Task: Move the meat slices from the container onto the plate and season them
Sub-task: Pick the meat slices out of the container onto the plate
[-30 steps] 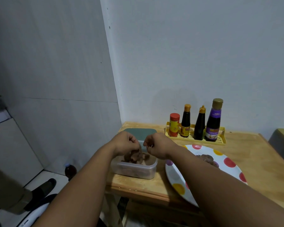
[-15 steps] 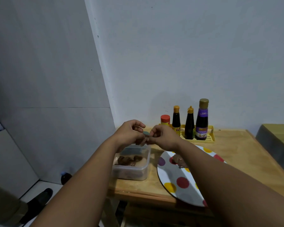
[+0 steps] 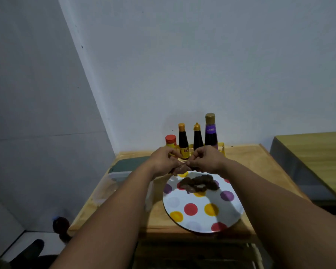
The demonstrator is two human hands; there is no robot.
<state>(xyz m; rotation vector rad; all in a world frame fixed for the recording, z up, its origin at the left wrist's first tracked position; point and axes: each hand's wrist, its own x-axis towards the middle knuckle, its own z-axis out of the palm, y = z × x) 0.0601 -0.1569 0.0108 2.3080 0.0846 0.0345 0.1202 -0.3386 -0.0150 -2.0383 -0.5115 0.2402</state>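
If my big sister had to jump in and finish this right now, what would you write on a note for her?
Left hand and right hand: both pinch one meat slice between them, held over the far edge of the dotted plate.
Plate: on the wooden table, with a few slices already piled on its far half.
Container: to the left of the plate, mostly hidden by the left arm, so I cannot tell how much meat is left in it.
Sauce bottles: upright in the yellow rack by the wall, untouched.
Left to do: lay this slice down, move any others, then season.
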